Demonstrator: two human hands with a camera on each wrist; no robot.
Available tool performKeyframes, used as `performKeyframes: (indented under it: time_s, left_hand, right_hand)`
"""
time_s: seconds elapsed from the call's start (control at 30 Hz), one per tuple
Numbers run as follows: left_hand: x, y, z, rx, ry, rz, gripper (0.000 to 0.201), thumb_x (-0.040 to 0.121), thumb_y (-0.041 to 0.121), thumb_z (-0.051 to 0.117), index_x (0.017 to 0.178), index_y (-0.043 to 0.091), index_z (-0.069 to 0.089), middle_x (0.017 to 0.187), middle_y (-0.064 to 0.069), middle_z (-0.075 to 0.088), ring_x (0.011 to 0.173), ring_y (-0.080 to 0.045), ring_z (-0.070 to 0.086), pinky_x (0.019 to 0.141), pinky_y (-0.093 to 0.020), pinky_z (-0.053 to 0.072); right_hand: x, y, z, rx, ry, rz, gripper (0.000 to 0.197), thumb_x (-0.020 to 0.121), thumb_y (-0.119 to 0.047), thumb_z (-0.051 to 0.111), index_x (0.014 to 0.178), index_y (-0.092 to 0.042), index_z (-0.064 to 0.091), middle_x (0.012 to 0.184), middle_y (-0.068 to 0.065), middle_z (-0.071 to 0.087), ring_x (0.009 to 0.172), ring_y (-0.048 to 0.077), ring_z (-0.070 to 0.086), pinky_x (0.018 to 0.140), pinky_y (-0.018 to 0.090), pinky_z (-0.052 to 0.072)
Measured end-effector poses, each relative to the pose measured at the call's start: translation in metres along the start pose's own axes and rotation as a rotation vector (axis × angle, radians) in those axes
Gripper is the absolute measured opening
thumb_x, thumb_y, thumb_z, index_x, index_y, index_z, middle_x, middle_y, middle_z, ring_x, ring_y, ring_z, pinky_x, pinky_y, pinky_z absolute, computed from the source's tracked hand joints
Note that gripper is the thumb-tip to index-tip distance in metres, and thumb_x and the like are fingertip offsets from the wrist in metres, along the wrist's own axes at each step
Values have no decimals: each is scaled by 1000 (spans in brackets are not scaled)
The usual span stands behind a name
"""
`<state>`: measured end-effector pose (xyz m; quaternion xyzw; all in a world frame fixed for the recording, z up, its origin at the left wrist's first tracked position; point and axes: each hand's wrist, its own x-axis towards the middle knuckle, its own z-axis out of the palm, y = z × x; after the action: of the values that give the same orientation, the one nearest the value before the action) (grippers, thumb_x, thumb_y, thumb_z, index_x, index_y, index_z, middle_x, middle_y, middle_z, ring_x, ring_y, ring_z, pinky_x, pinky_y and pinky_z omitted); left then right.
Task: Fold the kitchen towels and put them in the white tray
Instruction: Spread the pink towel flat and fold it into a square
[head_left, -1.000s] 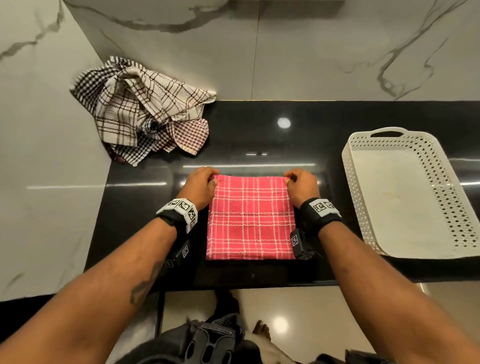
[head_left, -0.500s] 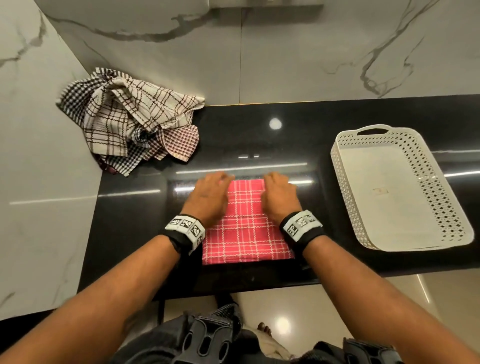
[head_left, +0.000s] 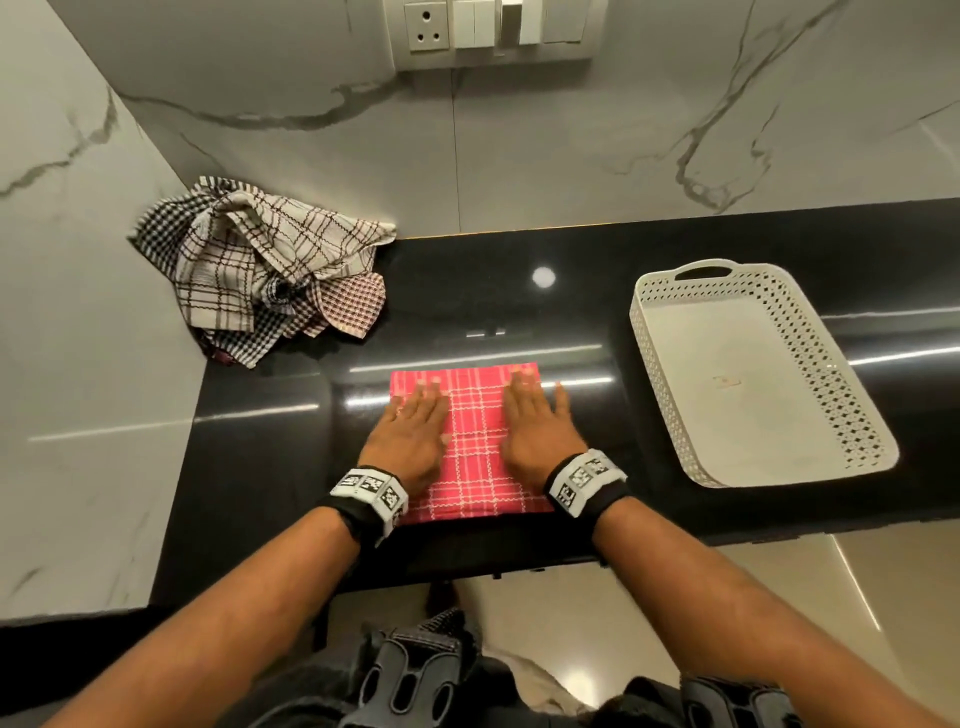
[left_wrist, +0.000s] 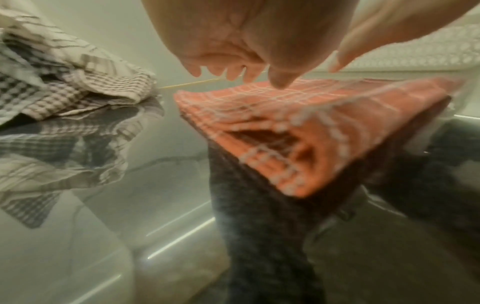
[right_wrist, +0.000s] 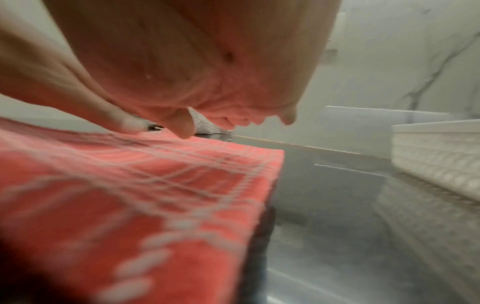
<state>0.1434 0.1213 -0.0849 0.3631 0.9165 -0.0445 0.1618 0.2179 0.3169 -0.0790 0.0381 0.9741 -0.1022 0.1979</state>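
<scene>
1. The red checked towel lies folded into a rectangle on the black desk, near its front edge. The left hand and right hand lie flat on it, fingers straight and spread, gripping nothing. The layers could spring apart once the palms lift, since the left wrist view shows a loose, gaping pocket at the near corner.

2. The glossy desk looks slippery; pressing forward could slide the whole towel rather than flatten it, skewing the fold.

3. The white tray stands empty, well apart to the right. Carrying the towel there with a one-sided grip could let the fold drop open in the air.

4. The towel's near edge sits just beside the desk's front edge; a pull toward the body could drag it over and onto the floor.

5. The heap of crumpled towels waits in the back left corner, tangled together; pulling one could drag the others along.
</scene>
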Motion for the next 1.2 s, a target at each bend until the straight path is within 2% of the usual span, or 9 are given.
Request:
performKeyframes:
  time_s: [0.1, 0.3, 0.43, 0.53, 0.63, 0.97, 1.07, 1.13, 1.2]
  left_hand:
    - [-8, 24, 13, 3, -52, 72, 67, 100, 50, 16, 158, 20, 0, 166, -2, -5, 152, -19, -7, 124, -44, -1]
    - [-51, -15, 39, 21, -41, -80, 87, 84, 64, -6, 157, 17, -7, 165, -2, -11, 152, -18, -12, 122, -45, -7]
    - [-64, -1, 27, 54, -38, -111, 69, 100, 47, 15, 158, 10, 4, 166, -8, -5, 152, -24, -9, 122, -46, -7]
    - [-53, 30, 22, -5, 99, -24, 71, 93, 41, 6, 156, 11, 18, 165, -9, 9, 153, -23, 1, 123, -45, -1]
    - [-47, 51, 37, -42, 62, -16, 66, 99, 46, 14, 157, 15, 14, 166, -5, 5, 153, -19, 0, 124, -43, 1]
    - [-116, 34, 94, -9, 247, 18, 87, 93, 64, 32, 156, 6, 19, 162, -13, 16, 151, -27, 14, 120, -47, 7]
    - [-134, 42, 109, 49, 266, 24, 86, 84, 37, 56, 155, 4, 19, 161, -18, 20, 150, -32, 20, 119, -50, 10]
    - [-144, 48, 115, 47, 333, 35, 71, 83, 12, 46, 152, 3, 29, 155, -21, 34, 143, -35, 35, 118, -49, 18]
    - [-152, 53, 115, 16, 390, 57, 61, 82, 8, 42, 142, 4, 47, 144, -19, 50, 132, -34, 51, 115, -45, 29]
  right_hand:
    - [-9, -21, 20, 50, -102, -112, 72, 102, -48, 23, 158, -13, -4, 165, 6, -12, 152, 23, -13, 118, 55, -11]
    - [-33, 31, 33, 18, -147, 55, 82, 98, -59, 21, 156, -11, -14, 163, 9, -21, 149, 24, -23, 116, 60, -15]
    - [-48, 24, 20, -62, -164, 154, 94, 95, -65, 27, 155, -2, -8, 163, 18, -15, 149, 33, -20, 113, 63, -18]
    - [-51, -13, 20, 18, -21, -5, 89, 97, -57, 34, 156, -3, -3, 164, 17, -9, 151, 33, -13, 115, 61, -12]
    - [-51, -33, 41, 141, -53, -96, 72, 102, -40, 33, 157, -9, -2, 166, 10, -9, 152, 24, -12, 121, 54, -6]
    - [-107, 23, 88, 9, -21, -165, 106, 88, -77, 31, 155, -10, -18, 157, 7, -30, 147, 25, -28, 118, 54, -15]
    - [-126, 28, 106, -40, 92, -192, 101, 89, -45, 62, 158, -12, -4, 160, 5, -20, 152, 27, -12, 119, 53, -9]
    - [-141, 33, 119, -47, 226, -204, 91, 80, -3, 67, 157, -9, 19, 164, 10, 9, 152, 30, 14, 120, 51, 6]
    - [-153, 39, 132, -38, 347, -226, 88, 69, 10, 67, 150, -7, 36, 157, 14, 35, 145, 33, 33, 117, 50, 21]
